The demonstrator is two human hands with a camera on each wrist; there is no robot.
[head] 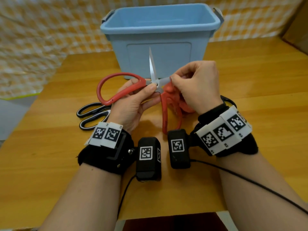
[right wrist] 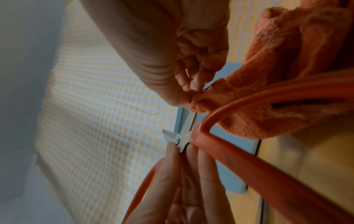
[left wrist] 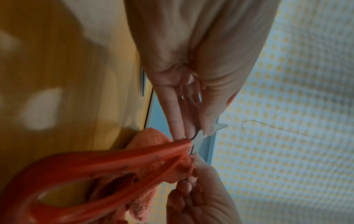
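Observation:
Red-handled scissors (head: 152,69) are spread wide, one blade pointing up, the other pointing right. My left hand (head: 150,90) pinches them at the pivot, thumb on top; the left wrist view shows the same pinch of that hand (left wrist: 193,133) above a red handle (left wrist: 114,160). My right hand (head: 176,80) grips a bunched orange cloth (head: 173,94) and presses it onto the right-pointing blade. In the right wrist view the right hand (right wrist: 189,97) pinches the cloth (right wrist: 277,75) against the blade just above the pivot (right wrist: 180,137). The cloth hides most of that blade.
A light blue plastic bin (head: 160,52) stands open just behind the hands. A second pair of scissors with black-and-white handles (head: 91,114) lies on the wooden table (head: 250,80) under my left wrist. A yellow checked cloth (head: 33,39) hangs behind the table.

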